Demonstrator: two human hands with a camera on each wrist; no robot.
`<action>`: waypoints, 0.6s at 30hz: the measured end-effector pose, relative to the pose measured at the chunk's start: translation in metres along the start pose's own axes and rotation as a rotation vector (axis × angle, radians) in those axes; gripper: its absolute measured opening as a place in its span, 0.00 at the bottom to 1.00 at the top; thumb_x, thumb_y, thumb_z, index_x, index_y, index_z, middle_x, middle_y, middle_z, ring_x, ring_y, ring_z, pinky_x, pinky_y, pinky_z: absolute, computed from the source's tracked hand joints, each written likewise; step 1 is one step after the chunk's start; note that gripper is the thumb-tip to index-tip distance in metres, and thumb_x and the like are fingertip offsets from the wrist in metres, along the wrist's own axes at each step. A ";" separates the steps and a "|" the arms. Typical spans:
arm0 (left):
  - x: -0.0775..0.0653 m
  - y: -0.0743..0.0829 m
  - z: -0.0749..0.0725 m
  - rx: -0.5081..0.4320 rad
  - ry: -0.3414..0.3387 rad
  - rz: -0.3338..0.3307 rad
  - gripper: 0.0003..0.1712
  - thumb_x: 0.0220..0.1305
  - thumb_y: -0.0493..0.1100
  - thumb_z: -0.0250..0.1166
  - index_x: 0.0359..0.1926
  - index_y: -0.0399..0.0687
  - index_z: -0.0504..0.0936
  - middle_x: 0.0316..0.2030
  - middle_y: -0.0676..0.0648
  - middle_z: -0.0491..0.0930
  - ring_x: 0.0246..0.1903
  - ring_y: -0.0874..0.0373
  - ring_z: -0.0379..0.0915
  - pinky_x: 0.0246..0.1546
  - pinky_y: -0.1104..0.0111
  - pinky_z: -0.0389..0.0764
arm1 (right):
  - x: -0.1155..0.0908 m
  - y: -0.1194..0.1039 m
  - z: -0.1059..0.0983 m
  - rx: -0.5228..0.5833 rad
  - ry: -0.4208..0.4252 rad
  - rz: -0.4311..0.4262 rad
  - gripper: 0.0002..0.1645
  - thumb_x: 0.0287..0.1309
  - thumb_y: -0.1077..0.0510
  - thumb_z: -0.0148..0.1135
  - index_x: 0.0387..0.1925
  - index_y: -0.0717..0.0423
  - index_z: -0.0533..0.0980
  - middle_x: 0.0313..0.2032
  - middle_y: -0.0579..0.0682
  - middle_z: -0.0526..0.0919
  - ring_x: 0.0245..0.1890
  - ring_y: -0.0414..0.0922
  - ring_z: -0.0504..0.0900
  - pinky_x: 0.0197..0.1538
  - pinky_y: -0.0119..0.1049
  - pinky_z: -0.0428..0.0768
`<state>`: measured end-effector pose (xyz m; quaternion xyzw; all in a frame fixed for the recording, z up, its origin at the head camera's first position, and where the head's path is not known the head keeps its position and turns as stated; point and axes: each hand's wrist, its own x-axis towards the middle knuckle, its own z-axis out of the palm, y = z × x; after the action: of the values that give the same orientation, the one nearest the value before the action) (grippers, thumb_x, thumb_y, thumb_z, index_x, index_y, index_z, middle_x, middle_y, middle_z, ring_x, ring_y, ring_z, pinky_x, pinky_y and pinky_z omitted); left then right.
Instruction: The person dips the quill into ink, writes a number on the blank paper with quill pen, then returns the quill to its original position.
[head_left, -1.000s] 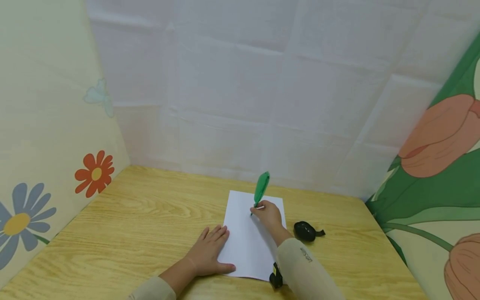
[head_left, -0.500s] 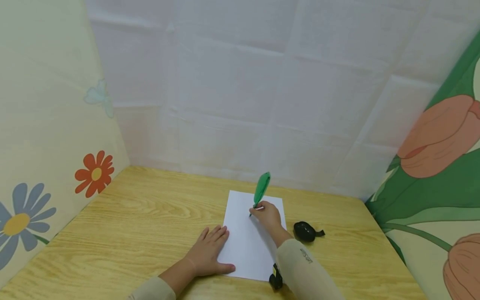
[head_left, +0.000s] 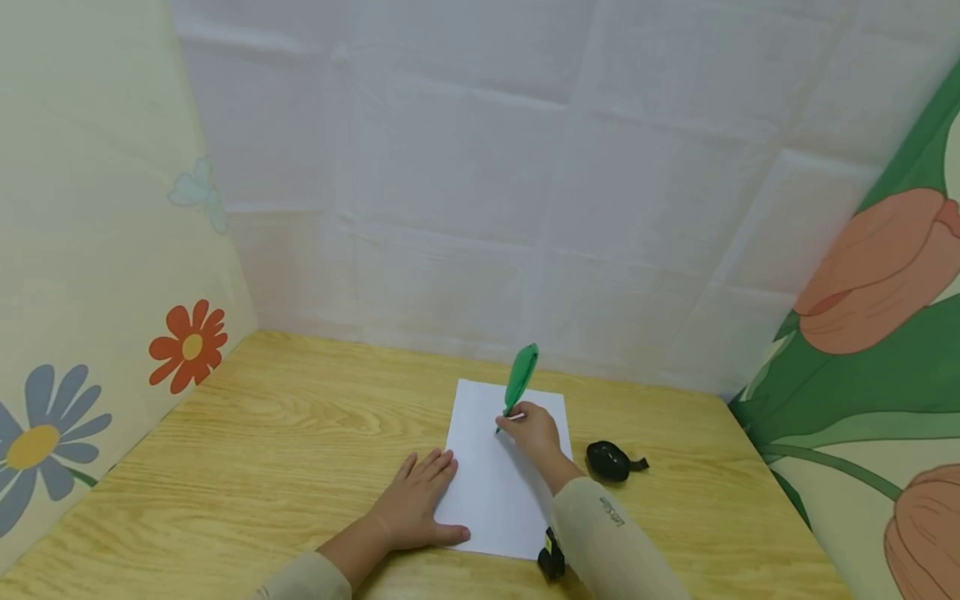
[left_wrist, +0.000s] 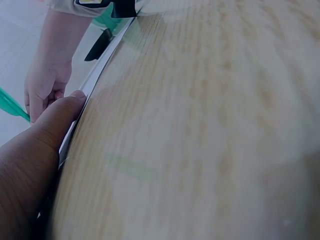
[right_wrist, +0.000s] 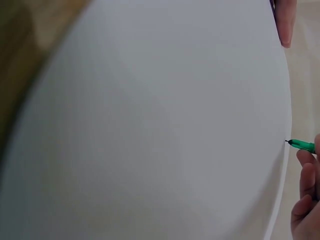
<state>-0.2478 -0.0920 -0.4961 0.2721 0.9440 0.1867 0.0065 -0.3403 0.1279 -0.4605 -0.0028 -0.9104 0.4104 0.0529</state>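
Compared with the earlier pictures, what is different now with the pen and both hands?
The right hand and its green feather pen moved slightly leftward over the white paper. Nothing was grasped or released. The left hand at the paper's left edge stayed put.

Beige sleeves [head_left: 311, 577] leave the hands [head_left: 408, 510] bare, with small dark lettering [head_left: 612, 512] on the right sleeve [head_left: 622, 550]

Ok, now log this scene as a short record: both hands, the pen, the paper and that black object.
Left hand: at the left edge of the paper, thumb on it
Right hand: holds the pen
Pen: green, tilted, tip down toward the paper, contact unclear
Paper: white, on the table
Black object: right of the paper, on the table, type unclear
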 end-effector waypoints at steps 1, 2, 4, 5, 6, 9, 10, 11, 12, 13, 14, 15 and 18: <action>0.000 0.000 0.000 0.000 0.000 0.000 0.62 0.51 0.78 0.60 0.73 0.37 0.60 0.75 0.40 0.57 0.75 0.43 0.48 0.74 0.42 0.45 | 0.000 0.000 0.000 0.000 0.000 -0.002 0.14 0.55 0.51 0.70 0.34 0.58 0.81 0.30 0.52 0.86 0.26 0.40 0.79 0.28 0.31 0.74; 0.000 0.000 0.000 -0.001 0.000 0.000 0.62 0.51 0.78 0.60 0.73 0.37 0.60 0.75 0.40 0.57 0.75 0.43 0.48 0.74 0.42 0.45 | 0.000 0.000 0.000 -0.002 -0.001 -0.006 0.14 0.55 0.51 0.70 0.34 0.58 0.81 0.30 0.52 0.86 0.26 0.40 0.79 0.27 0.31 0.74; 0.000 0.000 0.000 -0.006 0.001 0.001 0.62 0.51 0.78 0.60 0.73 0.37 0.60 0.74 0.40 0.57 0.75 0.43 0.48 0.74 0.42 0.45 | 0.000 0.000 0.001 -0.003 -0.002 -0.001 0.14 0.55 0.50 0.70 0.34 0.58 0.81 0.30 0.51 0.86 0.26 0.40 0.79 0.28 0.31 0.74; 0.000 0.000 0.000 -0.008 0.000 0.001 0.62 0.51 0.78 0.60 0.73 0.37 0.60 0.74 0.40 0.57 0.75 0.42 0.48 0.74 0.42 0.45 | 0.000 0.000 0.001 -0.004 -0.002 0.001 0.14 0.55 0.50 0.70 0.34 0.58 0.81 0.30 0.51 0.86 0.26 0.40 0.79 0.28 0.31 0.74; 0.000 0.000 0.000 -0.010 -0.001 -0.001 0.62 0.51 0.78 0.60 0.73 0.37 0.60 0.75 0.40 0.57 0.75 0.42 0.48 0.74 0.42 0.45 | 0.000 0.000 0.001 -0.006 -0.002 0.003 0.14 0.55 0.50 0.70 0.33 0.57 0.81 0.30 0.51 0.86 0.26 0.40 0.79 0.28 0.30 0.74; 0.000 0.000 -0.001 -0.012 -0.003 -0.003 0.62 0.51 0.78 0.60 0.73 0.37 0.60 0.75 0.40 0.57 0.76 0.43 0.48 0.74 0.42 0.44 | 0.000 -0.001 0.001 -0.007 -0.002 0.004 0.14 0.55 0.50 0.70 0.33 0.57 0.81 0.30 0.51 0.86 0.26 0.40 0.79 0.28 0.30 0.74; 0.000 0.001 -0.001 -0.012 -0.003 -0.003 0.62 0.51 0.78 0.60 0.73 0.37 0.60 0.75 0.40 0.57 0.76 0.43 0.48 0.74 0.42 0.44 | 0.000 -0.001 0.001 -0.006 -0.002 0.005 0.14 0.55 0.51 0.71 0.33 0.57 0.81 0.30 0.51 0.86 0.26 0.40 0.79 0.28 0.30 0.74; 0.000 0.001 -0.001 -0.013 -0.002 -0.004 0.62 0.51 0.78 0.60 0.73 0.37 0.60 0.75 0.40 0.57 0.76 0.43 0.48 0.74 0.42 0.44 | -0.001 -0.002 0.001 -0.006 -0.002 0.005 0.14 0.55 0.51 0.71 0.33 0.58 0.81 0.30 0.51 0.87 0.26 0.40 0.79 0.28 0.30 0.74; 0.000 0.001 -0.001 -0.012 -0.001 -0.003 0.62 0.51 0.78 0.60 0.73 0.37 0.60 0.75 0.40 0.57 0.76 0.43 0.48 0.74 0.42 0.44 | -0.001 -0.002 0.001 -0.005 -0.003 0.006 0.14 0.55 0.51 0.71 0.33 0.58 0.81 0.30 0.51 0.87 0.26 0.40 0.79 0.28 0.31 0.74; 0.000 0.001 -0.001 -0.011 0.000 -0.003 0.62 0.51 0.78 0.60 0.73 0.37 0.60 0.75 0.40 0.57 0.75 0.43 0.48 0.74 0.42 0.44 | -0.001 -0.003 0.001 -0.005 -0.005 0.003 0.14 0.55 0.51 0.71 0.33 0.58 0.81 0.30 0.52 0.87 0.26 0.40 0.79 0.28 0.31 0.74; 0.000 0.001 -0.001 -0.010 0.001 -0.002 0.62 0.51 0.78 0.60 0.73 0.37 0.60 0.74 0.39 0.57 0.75 0.42 0.48 0.74 0.42 0.45 | -0.001 -0.003 0.001 -0.006 -0.007 0.002 0.14 0.55 0.51 0.71 0.33 0.58 0.81 0.30 0.52 0.86 0.26 0.40 0.79 0.28 0.31 0.74; 0.000 0.001 -0.001 -0.010 0.000 -0.003 0.62 0.51 0.78 0.60 0.73 0.37 0.60 0.74 0.39 0.57 0.75 0.42 0.48 0.74 0.42 0.45 | -0.002 -0.004 0.002 -0.005 -0.009 0.007 0.14 0.55 0.51 0.71 0.33 0.58 0.81 0.30 0.51 0.86 0.26 0.40 0.79 0.28 0.31 0.74; 0.000 0.001 -0.002 -0.011 -0.001 -0.004 0.62 0.51 0.78 0.60 0.72 0.37 0.60 0.74 0.39 0.57 0.75 0.42 0.48 0.74 0.42 0.45 | -0.003 -0.004 0.002 0.000 -0.018 0.009 0.14 0.55 0.51 0.71 0.34 0.58 0.80 0.29 0.51 0.86 0.25 0.41 0.78 0.27 0.31 0.74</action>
<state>-0.2472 -0.0918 -0.4940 0.2703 0.9434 0.1919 0.0091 -0.3375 0.1238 -0.4589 -0.0033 -0.9108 0.4106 0.0429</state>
